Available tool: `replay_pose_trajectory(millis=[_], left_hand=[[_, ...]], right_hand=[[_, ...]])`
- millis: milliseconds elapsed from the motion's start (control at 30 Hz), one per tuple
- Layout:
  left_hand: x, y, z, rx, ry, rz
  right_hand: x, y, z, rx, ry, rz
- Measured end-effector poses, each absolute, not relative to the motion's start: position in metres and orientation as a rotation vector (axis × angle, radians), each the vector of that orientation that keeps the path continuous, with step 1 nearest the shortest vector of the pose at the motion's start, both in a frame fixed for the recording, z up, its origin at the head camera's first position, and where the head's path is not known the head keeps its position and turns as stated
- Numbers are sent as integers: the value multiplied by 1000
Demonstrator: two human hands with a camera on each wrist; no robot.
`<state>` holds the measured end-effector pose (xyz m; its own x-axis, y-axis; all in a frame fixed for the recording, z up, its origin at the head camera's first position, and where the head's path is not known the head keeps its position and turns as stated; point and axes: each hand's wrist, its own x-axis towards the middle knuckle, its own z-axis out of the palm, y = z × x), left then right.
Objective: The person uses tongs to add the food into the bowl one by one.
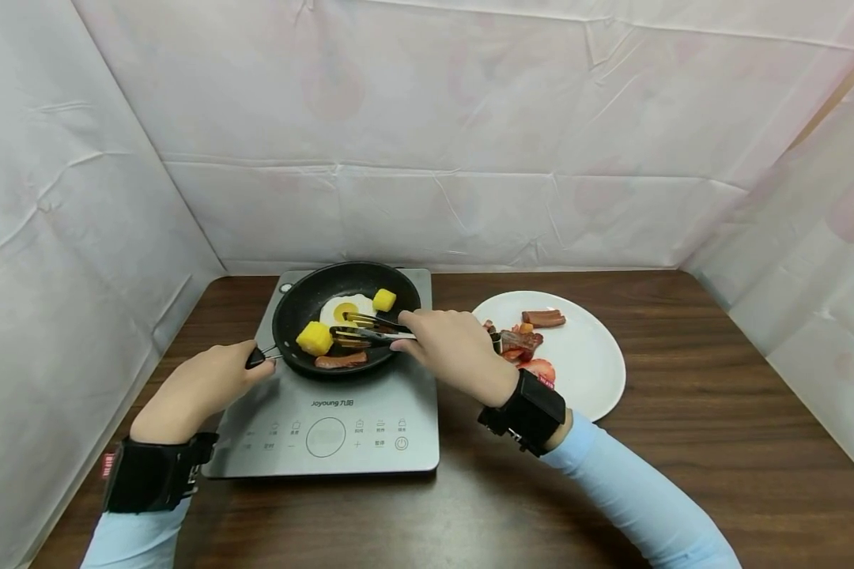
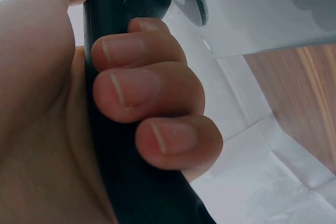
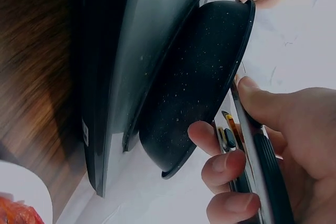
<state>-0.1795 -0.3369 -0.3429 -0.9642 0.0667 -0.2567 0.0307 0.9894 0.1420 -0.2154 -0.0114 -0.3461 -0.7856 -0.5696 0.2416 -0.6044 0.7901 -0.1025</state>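
My left hand grips the black handle of a frying pan, its fingers curled round it. In my right hand is a pair of metal tongs with dark grips, held between thumb and fingers. The tongs' tips reach over the pan's right rim and lie over the fried egg, close to the larger yellow cube. A smaller yellow cube sits behind the tongs, and a reddish-brown meat strip lies at the near side of the pan.
Under the pan is a silver induction cooktop. A white plate to the right bears browned meat, a sausage-like piece and red slices, partly behind my right hand. White sheeting surrounds the wooden table.
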Motion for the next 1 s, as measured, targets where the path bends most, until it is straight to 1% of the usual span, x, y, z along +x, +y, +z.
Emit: replay_pose_trajectory(millis=[600, 1000], left_hand=[[-181, -337, -344, 71, 2865, 206], [-180, -337, -343, 68, 2854, 227]], right_hand=[[-213, -14, -349, 931, -2744, 271], [-211, -17, -345, 925, -2773, 253]])
